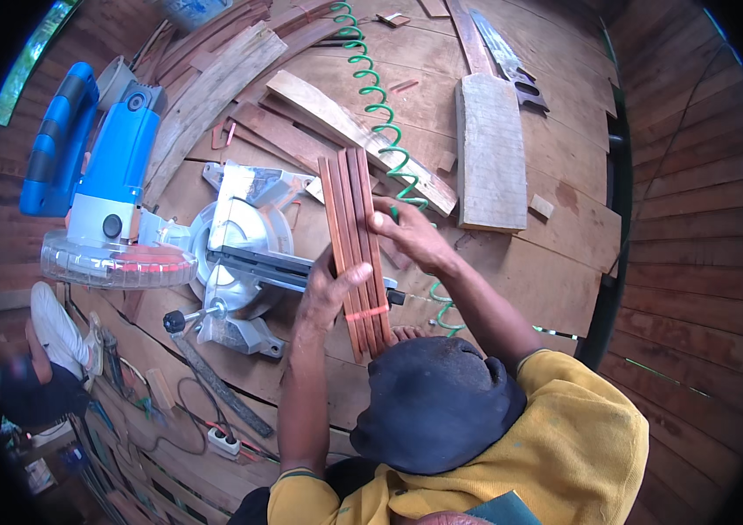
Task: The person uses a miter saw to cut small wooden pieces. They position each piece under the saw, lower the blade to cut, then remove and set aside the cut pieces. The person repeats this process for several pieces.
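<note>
Both of my hands are closed around a bundle of slim reddish-brown wooden strips (pixel 352 219), standing side by side. My left hand (pixel 327 287) grips the left side, with its thumb across the front. My right hand (pixel 408 234) holds the right edge higher up, thumb on the face and fingers partly hidden behind. A narrow orange-red band (pixel 368 313) crosses the strips near their lower end. Just left of the bundle stands a blue and silver mitre saw (pixel 240 245), its dark slotted arm running toward my left hand. Dark blue cloth (pixel 441 402) lies below the strips.
A thick squared timber block (pixel 491 153) lies at right, near a handsaw (pixel 502 52). A green coiled hose (pixel 380 105) runs past loose boards (pixel 362 136). At left are a power strip (pixel 223 444), a dark bar (pixel 224 389) and another person (pixel 56 337).
</note>
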The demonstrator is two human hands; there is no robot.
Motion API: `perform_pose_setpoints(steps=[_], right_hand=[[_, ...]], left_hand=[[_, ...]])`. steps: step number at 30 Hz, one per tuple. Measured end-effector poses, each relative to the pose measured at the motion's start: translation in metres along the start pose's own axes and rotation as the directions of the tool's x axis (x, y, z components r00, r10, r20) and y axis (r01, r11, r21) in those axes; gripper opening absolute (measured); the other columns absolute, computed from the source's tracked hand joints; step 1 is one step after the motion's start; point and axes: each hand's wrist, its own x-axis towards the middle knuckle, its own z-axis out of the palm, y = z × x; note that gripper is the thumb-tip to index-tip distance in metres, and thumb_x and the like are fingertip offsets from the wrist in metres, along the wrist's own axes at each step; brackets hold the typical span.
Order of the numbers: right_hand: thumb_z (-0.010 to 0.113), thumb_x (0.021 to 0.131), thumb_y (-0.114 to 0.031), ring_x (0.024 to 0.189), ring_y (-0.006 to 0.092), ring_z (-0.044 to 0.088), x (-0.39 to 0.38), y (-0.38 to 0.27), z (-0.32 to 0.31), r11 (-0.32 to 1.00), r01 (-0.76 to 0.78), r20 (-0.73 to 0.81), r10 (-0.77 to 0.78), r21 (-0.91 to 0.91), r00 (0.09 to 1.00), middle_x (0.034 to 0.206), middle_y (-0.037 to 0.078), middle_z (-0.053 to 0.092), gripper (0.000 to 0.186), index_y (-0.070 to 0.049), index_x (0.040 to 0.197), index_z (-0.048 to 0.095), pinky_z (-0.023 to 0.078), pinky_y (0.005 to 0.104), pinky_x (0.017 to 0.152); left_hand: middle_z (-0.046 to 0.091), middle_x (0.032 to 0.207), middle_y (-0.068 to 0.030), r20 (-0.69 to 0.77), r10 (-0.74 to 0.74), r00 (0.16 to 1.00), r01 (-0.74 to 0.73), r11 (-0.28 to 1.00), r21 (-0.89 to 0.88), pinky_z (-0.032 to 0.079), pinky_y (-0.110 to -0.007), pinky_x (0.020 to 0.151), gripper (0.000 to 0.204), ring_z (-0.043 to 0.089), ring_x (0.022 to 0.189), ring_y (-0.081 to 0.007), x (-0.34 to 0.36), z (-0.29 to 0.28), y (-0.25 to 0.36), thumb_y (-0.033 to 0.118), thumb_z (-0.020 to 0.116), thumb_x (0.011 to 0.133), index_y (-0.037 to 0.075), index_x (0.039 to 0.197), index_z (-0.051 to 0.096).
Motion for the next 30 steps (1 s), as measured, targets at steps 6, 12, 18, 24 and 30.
perform_pose_setpoints(steps=[6,12,18,24,30], right_hand=[[0.085,0.083,-0.044,0.115,0.0219,0.063,0.005,-0.023,0.013,0.878,-0.003,-0.011,0.009,0.479,1.000,0.125,0.015,0.064,0.085,0.003,0.144,0.049,0.052,0.0388,0.102],[0.086,0.083,-0.033,0.109,0.0220,0.065,-0.016,-0.028,0.032,0.778,-0.051,0.017,0.052,0.626,0.999,0.118,0.012,0.064,0.073,0.000,0.138,0.051,0.057,0.0382,0.096],[0.085,0.084,-0.027,0.106,0.0183,0.062,-0.035,-0.039,0.028,0.805,-0.009,-0.066,0.059,0.593,0.996,0.113,0.008,0.062,0.066,-0.002,0.134,0.051,0.053,0.0357,0.095],[0.087,0.077,-0.027,0.102,0.0187,0.065,-0.040,-0.062,0.028,0.794,0.187,-0.246,-0.049,0.579,0.968,0.112,0.009,0.065,0.068,0.000,0.130,0.054,0.055,0.0367,0.093],[0.090,0.072,-0.025,0.108,0.0224,0.067,-0.066,-0.107,0.021,0.795,0.274,-0.286,-0.133,0.540,0.949,0.120,0.014,0.067,0.077,0.003,0.134,0.054,0.055,0.0380,0.097]], left_hand=[[0.072,0.114,-0.0169,0.006,-0.010,1.000,0.007,0.934,0.358,0.056,-0.036,0.091,0.065,0.071,0.101,-0.0210,0.016,0.009,0.034,0.039,0.081,0.086,-0.007,0.127,0.061],[0.066,0.123,-0.0277,0.055,0.094,0.994,-0.108,0.826,0.554,0.054,-0.043,0.099,0.082,0.068,0.116,-0.0358,0.007,0.009,0.024,0.042,0.081,0.086,-0.009,0.140,0.047],[0.064,0.124,-0.0320,0.000,-0.031,1.000,0.025,0.806,0.592,0.054,-0.044,0.100,0.087,0.068,0.117,-0.0364,-0.008,0.025,0.034,0.040,0.084,0.083,-0.009,0.141,0.042],[0.065,0.125,-0.0284,-0.051,0.159,0.986,-0.097,0.793,0.602,0.053,-0.044,0.102,0.093,0.068,0.116,-0.0353,-0.044,0.025,0.035,0.037,0.091,0.072,-0.006,0.140,0.044],[0.067,0.120,-0.0212,0.030,0.134,0.990,-0.118,0.712,0.692,0.052,-0.043,0.099,0.096,0.068,0.116,-0.0321,-0.047,0.039,0.063,0.041,0.096,0.065,-0.001,0.138,0.050]])
